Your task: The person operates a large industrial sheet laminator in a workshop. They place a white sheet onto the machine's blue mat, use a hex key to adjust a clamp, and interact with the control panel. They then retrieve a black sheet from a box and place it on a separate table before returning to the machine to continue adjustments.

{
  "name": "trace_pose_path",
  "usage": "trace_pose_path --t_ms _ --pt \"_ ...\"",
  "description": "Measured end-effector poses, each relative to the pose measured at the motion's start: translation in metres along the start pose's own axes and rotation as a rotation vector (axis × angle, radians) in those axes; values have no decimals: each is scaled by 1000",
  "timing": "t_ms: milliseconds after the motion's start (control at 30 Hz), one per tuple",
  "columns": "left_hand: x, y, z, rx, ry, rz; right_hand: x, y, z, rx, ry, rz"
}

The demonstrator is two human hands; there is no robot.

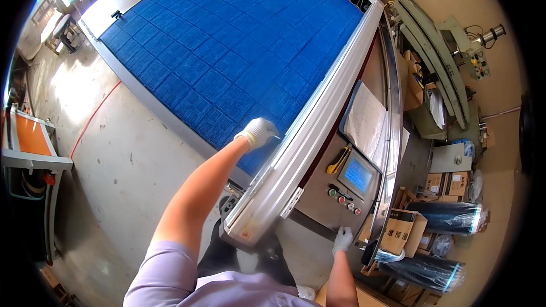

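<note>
My left hand [259,132], in a white knit glove, is over the near right part of a blue gridded machine bed [222,51], close to a long silver rail [307,136]. Its fingers are curled together, and a small pale tip shows by them; I cannot make out what it is. Lower right, my right hand [343,240], gloved too, lies at the near edge of a grey control panel [313,210] with its fingers stretched forward. Beyond it are several round push buttons [342,199], a lit touchscreen [358,174] and a yellow-and-black cutter [339,160].
Papers on a clipboard [367,119] lie farther up the panel. Cardboard boxes [398,231] and black wrapped rolls [446,217] stand at the right, below a green machine [438,62]. At the left, an orange-topped stand [32,135] and a red line [95,116] are on the floor.
</note>
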State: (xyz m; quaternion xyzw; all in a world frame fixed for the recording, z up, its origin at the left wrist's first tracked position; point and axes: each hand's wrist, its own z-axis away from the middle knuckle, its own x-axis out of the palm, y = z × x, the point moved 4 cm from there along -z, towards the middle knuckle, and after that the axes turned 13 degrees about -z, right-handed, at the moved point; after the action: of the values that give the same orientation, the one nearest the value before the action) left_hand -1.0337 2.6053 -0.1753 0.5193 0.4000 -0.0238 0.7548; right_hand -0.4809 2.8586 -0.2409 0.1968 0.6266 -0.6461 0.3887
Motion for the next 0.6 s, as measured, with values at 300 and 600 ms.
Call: trace_pose_path --t_ms 300,600 --pt "5 1 -14 177 -4 -428 -2 -42 10 -119 3 149" --pt "-64 -28 30 -96 181 -453 3 -47 10 -177 35 204"
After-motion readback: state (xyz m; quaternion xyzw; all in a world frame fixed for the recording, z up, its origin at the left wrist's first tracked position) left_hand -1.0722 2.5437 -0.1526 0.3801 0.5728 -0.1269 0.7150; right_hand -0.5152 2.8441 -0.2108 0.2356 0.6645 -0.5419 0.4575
